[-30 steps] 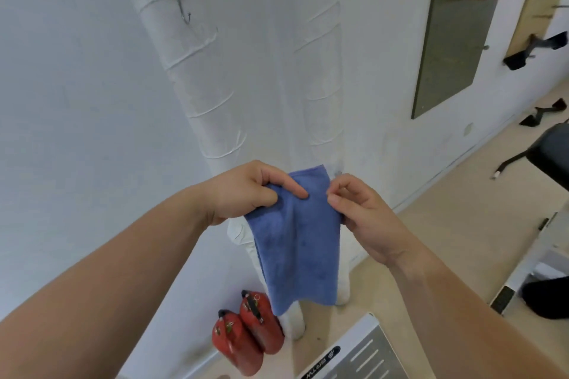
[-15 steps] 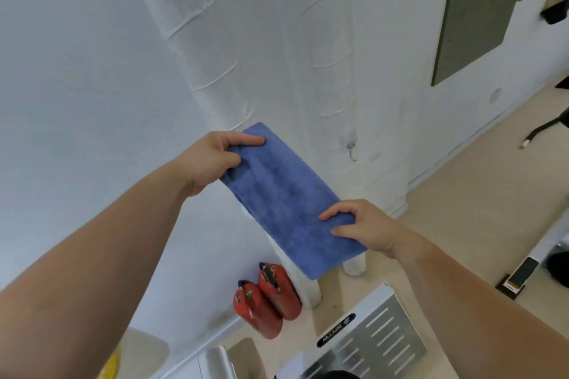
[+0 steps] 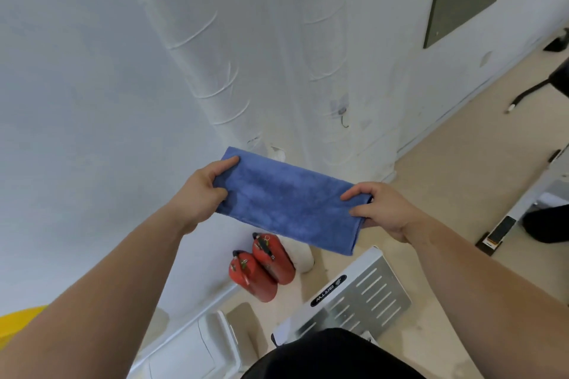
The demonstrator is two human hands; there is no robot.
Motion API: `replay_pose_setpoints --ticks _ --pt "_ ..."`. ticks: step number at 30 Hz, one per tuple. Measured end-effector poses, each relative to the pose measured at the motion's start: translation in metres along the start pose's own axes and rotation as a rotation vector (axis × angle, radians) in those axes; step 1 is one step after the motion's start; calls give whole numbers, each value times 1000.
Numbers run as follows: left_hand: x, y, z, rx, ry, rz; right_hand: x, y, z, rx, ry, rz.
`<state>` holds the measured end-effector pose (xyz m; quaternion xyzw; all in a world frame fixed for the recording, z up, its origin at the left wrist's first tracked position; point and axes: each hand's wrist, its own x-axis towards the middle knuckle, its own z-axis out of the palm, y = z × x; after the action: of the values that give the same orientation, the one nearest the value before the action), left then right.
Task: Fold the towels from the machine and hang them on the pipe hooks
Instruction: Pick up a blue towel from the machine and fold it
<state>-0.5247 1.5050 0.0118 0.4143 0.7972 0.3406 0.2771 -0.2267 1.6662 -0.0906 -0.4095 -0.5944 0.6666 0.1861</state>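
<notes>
Head camera looks down on a folded blue towel (image 3: 286,203), held flat in mid-air between both hands and clear of the wall. The left hand (image 3: 206,188) grips the towel's end at 9 o'clock, fingers curled round the edge. The right hand (image 3: 378,206) pinches the opposite end at 3 o'clock, 2 digits lying on top and the rest hidden under the cloth. At 1 o'clock from the towel, what looks like a small metal hook (image 3: 343,118) sticks out of a white wrapped pipe (image 3: 326,40). At 6 o'clock, 2 red fire extinguishers (image 3: 271,258) stand on the floor beside a white machine (image 3: 363,295) with a slotted panel.
</notes>
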Motion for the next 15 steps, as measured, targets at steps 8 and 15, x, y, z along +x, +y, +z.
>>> replay_pose_setpoints --ticks 8,15 --pt "-30 -17 47 182 -79 196 -15 -26 23 -181 19 -43" --pt "-59 3 95 143 -98 407 -29 -61 62 -166 -30 -163"
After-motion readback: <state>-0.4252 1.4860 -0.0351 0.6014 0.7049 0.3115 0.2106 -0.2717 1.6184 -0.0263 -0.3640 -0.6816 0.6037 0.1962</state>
